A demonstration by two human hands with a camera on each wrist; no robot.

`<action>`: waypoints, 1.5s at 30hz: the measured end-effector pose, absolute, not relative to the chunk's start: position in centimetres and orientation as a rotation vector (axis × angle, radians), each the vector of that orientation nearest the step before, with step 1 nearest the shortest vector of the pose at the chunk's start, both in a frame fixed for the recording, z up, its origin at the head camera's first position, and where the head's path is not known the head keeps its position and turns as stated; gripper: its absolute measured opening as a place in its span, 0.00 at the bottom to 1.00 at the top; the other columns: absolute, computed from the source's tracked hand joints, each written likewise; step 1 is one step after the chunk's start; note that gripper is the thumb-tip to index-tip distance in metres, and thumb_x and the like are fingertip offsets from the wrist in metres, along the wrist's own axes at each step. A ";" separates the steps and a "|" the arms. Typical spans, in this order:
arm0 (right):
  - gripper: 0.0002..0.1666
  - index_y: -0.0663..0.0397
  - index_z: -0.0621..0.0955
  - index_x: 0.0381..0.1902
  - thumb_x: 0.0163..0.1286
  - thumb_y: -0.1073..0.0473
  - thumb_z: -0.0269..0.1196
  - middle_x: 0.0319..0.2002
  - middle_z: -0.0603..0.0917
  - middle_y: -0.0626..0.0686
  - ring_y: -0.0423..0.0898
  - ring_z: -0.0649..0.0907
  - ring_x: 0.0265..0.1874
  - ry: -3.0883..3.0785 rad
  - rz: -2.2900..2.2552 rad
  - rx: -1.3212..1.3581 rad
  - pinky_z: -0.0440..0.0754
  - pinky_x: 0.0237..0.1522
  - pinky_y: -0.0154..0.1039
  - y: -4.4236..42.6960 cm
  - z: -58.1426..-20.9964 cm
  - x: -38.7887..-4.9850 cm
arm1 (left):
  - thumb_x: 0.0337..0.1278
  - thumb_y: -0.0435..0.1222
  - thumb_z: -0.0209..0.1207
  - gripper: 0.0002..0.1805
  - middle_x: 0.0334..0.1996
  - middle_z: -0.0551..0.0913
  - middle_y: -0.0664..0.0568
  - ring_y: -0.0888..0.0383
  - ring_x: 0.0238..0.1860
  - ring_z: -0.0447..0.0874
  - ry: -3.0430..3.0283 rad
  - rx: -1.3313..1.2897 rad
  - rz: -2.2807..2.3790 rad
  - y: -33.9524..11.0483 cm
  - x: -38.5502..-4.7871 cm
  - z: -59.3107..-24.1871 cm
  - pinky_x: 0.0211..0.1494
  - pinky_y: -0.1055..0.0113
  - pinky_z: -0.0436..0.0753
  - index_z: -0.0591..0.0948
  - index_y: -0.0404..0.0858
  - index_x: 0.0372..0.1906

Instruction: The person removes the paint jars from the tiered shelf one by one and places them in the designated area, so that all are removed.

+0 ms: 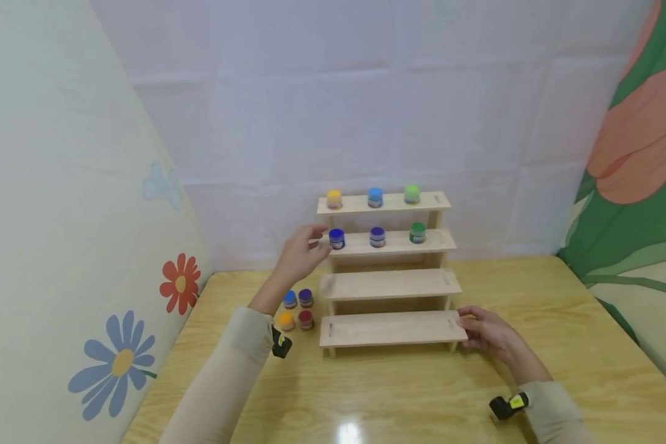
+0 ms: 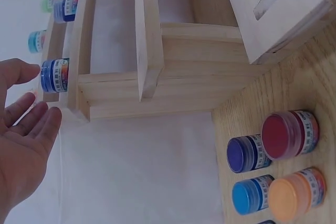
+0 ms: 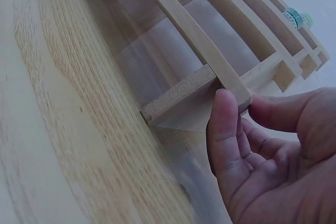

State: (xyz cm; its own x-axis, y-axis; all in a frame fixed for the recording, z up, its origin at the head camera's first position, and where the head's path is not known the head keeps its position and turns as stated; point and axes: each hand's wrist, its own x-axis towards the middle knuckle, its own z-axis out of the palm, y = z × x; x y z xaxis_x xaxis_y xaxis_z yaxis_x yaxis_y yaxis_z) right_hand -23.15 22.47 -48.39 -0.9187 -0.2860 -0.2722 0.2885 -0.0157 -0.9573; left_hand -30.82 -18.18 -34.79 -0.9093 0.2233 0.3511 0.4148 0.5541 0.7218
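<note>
A tiered wooden shelf (image 1: 391,283) stands on the table. Beside its second tier from the top is my left hand (image 1: 304,254), fingers apart and not wrapped around anything. The thumb tip is at the lid of a dark blue paint jar (image 2: 54,75); whether it touches, I cannot tell. My right hand (image 3: 273,156) pinches the right end of the lowest shelf board (image 3: 231,85) between thumb and fingers. A purple jar (image 1: 377,237) and a green jar (image 1: 417,233) share the second tier. Yellow (image 1: 334,199), light blue (image 1: 375,197) and light green (image 1: 412,194) jars line the top tier.
Left of the shelf, several jars stand grouped on the wooden table (image 1: 399,394), among them a dark red jar (image 1: 306,319) and an orange jar (image 1: 286,320). A white cloth (image 1: 311,111) hangs behind. Flower-patterned panels flank both sides.
</note>
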 end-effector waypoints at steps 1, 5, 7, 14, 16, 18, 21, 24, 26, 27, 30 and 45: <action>0.19 0.66 0.69 0.61 0.77 0.64 0.57 0.35 0.83 0.49 0.40 0.84 0.31 1.883 -1.987 0.004 0.87 0.29 0.32 22.5 -48.4 -23.2 | 0.63 0.30 0.62 0.26 0.63 0.75 0.34 0.39 0.64 0.75 -2.579 -0.527 -1.285 -18.1 -31.0 -34.8 0.68 0.51 0.79 0.73 0.26 0.65; 0.20 0.69 0.68 0.62 0.77 0.65 0.56 0.35 0.84 0.49 0.41 0.84 0.31 1.902 -1.972 -0.003 0.87 0.30 0.32 22.5 -48.4 -23.2 | 0.63 0.30 0.62 0.26 0.64 0.74 0.34 0.39 0.65 0.75 -2.616 -0.492 -1.314 -17.9 -31.4 -35.0 0.68 0.53 0.79 0.72 0.26 0.65; 0.21 0.70 0.67 0.62 0.77 0.65 0.56 0.35 0.84 0.49 0.41 0.85 0.32 1.905 -1.965 -0.007 0.87 0.30 0.32 22.5 -48.4 -23.1 | 0.63 0.30 0.63 0.27 0.64 0.74 0.34 0.39 0.64 0.75 -2.637 -0.482 -1.311 -17.8 -31.5 -35.1 0.68 0.53 0.79 0.72 0.26 0.65; 0.23 0.70 0.66 0.63 0.77 0.64 0.56 0.36 0.83 0.50 0.41 0.84 0.32 1.910 -1.958 -0.007 0.87 0.29 0.32 22.4 -48.2 -23.1 | 0.62 0.29 0.64 0.29 0.63 0.75 0.35 0.39 0.64 0.76 -2.665 -0.475 -1.313 -17.5 -32.0 -35.2 0.67 0.54 0.80 0.71 0.27 0.67; 0.22 0.70 0.66 0.62 0.77 0.65 0.56 0.35 0.83 0.50 0.41 0.84 0.31 1.915 -1.956 -0.004 0.87 0.29 0.33 22.4 -48.2 -23.1 | 0.62 0.29 0.64 0.30 0.63 0.75 0.35 0.40 0.63 0.77 -2.670 -0.473 -1.322 -17.3 -32.3 -35.2 0.67 0.54 0.80 0.70 0.27 0.67; 0.21 0.70 0.67 0.62 0.77 0.65 0.56 0.35 0.83 0.50 0.41 0.84 0.31 1.918 -1.955 -0.006 0.87 0.29 0.33 22.4 -48.2 -23.1 | 0.62 0.29 0.64 0.30 0.63 0.76 0.34 0.39 0.63 0.77 -2.678 -0.474 -1.331 -17.2 -32.5 -35.3 0.67 0.54 0.80 0.69 0.26 0.68; 0.20 0.69 0.68 0.61 0.77 0.65 0.56 0.35 0.84 0.50 0.41 0.84 0.32 1.914 -1.950 -0.013 0.87 0.29 0.33 22.5 -48.2 -23.2 | 0.62 0.28 0.64 0.31 0.62 0.76 0.34 0.39 0.63 0.78 -2.682 -0.452 -1.354 -17.1 -32.7 -35.4 0.67 0.54 0.80 0.69 0.27 0.68; 0.20 0.69 0.68 0.61 0.77 0.64 0.56 0.35 0.84 0.50 0.41 0.85 0.31 1.905 -1.953 -0.019 0.87 0.30 0.33 22.5 -48.3 -23.3 | 0.61 0.28 0.65 0.31 0.61 0.77 0.34 0.39 0.62 0.79 -2.679 -0.433 -1.362 -16.9 -32.9 -35.5 0.66 0.54 0.81 0.70 0.27 0.68; 0.20 0.68 0.68 0.61 0.77 0.64 0.56 0.35 0.84 0.50 0.41 0.85 0.31 1.904 -1.951 -0.022 0.87 0.30 0.33 22.5 -48.4 -23.4 | 0.61 0.29 0.65 0.30 0.61 0.78 0.33 0.39 0.61 0.80 -2.679 -0.425 -1.355 -16.8 -32.9 -35.4 0.65 0.54 0.82 0.71 0.27 0.67; 0.19 0.68 0.68 0.61 0.77 0.64 0.56 0.35 0.84 0.49 0.41 0.85 0.31 1.900 -1.953 -0.023 0.87 0.30 0.33 22.5 -48.4 -23.4 | 0.61 0.29 0.66 0.30 0.60 0.78 0.33 0.40 0.60 0.81 -2.681 -0.417 -1.352 -16.7 -33.0 -35.3 0.65 0.54 0.82 0.71 0.28 0.67; 0.18 0.67 0.69 0.60 0.77 0.65 0.56 0.34 0.84 0.49 0.41 0.85 0.31 1.896 -1.957 -0.024 0.87 0.29 0.33 22.5 -48.5 -23.5 | 0.60 0.30 0.67 0.28 0.59 0.80 0.34 0.40 0.58 0.82 -2.685 -0.393 -1.335 -16.6 -33.0 -35.1 0.63 0.54 0.83 0.73 0.29 0.65; 0.16 0.65 0.70 0.59 0.77 0.64 0.56 0.35 0.83 0.49 0.41 0.84 0.31 1.880 -1.953 -0.027 0.87 0.30 0.32 22.7 -48.2 -23.6 | 0.56 0.29 0.69 0.26 0.54 0.83 0.36 0.42 0.55 0.83 -2.601 -0.395 -1.389 -16.8 -32.9 -34.8 0.61 0.56 0.85 0.77 0.31 0.60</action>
